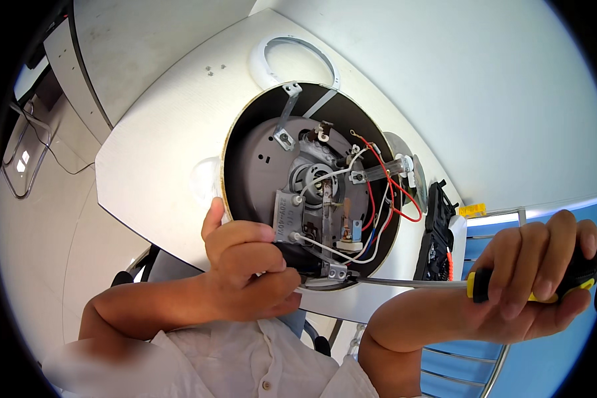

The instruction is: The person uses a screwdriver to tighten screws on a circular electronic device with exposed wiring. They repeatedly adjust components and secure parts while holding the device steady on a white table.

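Note:
An open rice cooker body [249,156] lies on the table with its inside toward me. It shows a grey metal pan, brackets, and red, white and blue wires [410,192]. My left hand [249,272] grips its near left rim, fingers curled beside a rectangular metal plate [284,222] with white leads. In my right hand [530,278] is a screwdriver [418,283] with a black and yellow handle. Its shaft points left, and the tip end is at the cooker's near right rim, by a small bracket [337,270]. Whether the tip sits in a screw I cannot tell.
Behind the cooker lies a white ring [262,63], with a few small screws [212,70] to its left on the white table [159,146]. A black tool case [438,229] stands to the right. Beyond are a wall [471,93] and a blue chair-like frame [464,355].

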`<state>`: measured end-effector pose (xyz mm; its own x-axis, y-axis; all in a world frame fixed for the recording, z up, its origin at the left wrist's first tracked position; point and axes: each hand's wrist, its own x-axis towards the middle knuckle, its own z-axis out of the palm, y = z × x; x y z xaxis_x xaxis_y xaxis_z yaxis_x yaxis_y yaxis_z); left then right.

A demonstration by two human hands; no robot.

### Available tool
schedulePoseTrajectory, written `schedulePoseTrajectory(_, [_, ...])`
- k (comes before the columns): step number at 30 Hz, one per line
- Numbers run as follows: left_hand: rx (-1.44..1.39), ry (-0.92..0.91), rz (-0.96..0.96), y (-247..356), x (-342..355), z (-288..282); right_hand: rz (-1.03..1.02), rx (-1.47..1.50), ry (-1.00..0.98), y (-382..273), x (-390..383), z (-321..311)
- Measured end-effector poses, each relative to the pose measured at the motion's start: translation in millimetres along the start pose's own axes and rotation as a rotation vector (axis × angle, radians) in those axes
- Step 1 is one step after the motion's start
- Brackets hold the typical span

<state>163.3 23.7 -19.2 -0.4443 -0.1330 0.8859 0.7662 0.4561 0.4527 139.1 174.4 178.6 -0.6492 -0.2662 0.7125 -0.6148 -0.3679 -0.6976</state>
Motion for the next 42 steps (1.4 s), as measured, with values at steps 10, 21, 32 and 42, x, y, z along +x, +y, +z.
schedulePoseTrajectory(10, [-0.001, -0.036, 0.004, -0.4, 1.4, -2.6, -0.257, -0.634, 0.512, 11.5, -10.5, 49.9])
schedulePoseTrajectory(21, [0.014, -0.128, 0.040, -5.0, 4.6, -10.9, -0.084, -0.465, 0.456, 1.3, -4.8, 35.6])
schedulePoseTrajectory(32, [-0.087, -0.125, 0.024, -11.4, 17.9, -24.2, -0.293, -0.028, 0.220, -28.9, -4.5, 33.0])
schedulePoseTrajectory(42, [-1.537, 0.123, -1.192, 43.8, 66.3, -58.1, -0.472, 0.343, 0.359, -20.7, -44.5, 40.5])
